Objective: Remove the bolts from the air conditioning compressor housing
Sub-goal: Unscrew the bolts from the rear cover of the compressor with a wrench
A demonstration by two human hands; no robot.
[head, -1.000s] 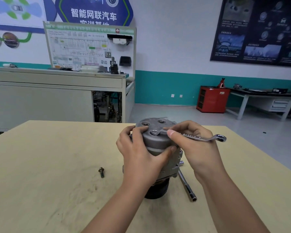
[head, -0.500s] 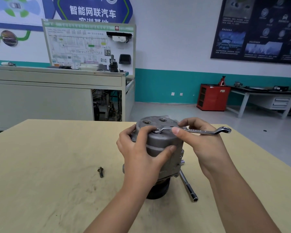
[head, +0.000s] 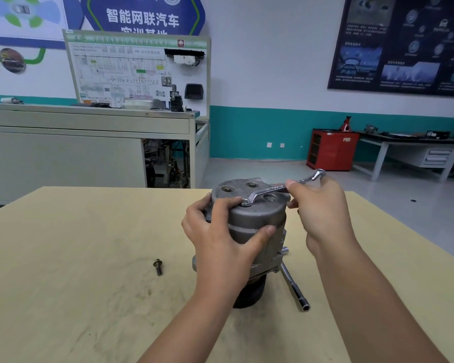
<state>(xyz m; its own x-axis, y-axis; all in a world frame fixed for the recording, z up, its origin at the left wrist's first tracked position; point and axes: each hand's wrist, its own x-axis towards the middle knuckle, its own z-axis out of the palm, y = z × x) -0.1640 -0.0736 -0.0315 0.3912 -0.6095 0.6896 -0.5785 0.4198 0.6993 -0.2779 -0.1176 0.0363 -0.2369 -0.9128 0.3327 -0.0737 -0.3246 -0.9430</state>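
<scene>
A grey metal compressor housing (head: pixel 257 218) stands upright on the wooden table (head: pixel 76 244), with a black pulley at its base. My left hand (head: pixel 220 237) grips its near side, fingers on the top rim and thumb across the front. A silver ring wrench (head: pixel 275 191) has its ring end set on a bolt at the near edge of the top face. My right hand (head: pixel 323 208) grips the wrench shaft, whose far end points up and to the right. One removed bolt (head: pixel 157 266) lies on the table to the left of the compressor.
A socket extension bar (head: pixel 295 289) lies on the table just right of the compressor base. Beyond the table stand a grey training bench (head: pixel 89 142), a red cabinet (head: pixel 332 149) and a work desk (head: pixel 409 150) at the back right.
My right hand has swung the wrench handle anticlockwise, from pointing right to pointing away and to the right. The ring end stays on the bolt. My left hand keeps its hold.
</scene>
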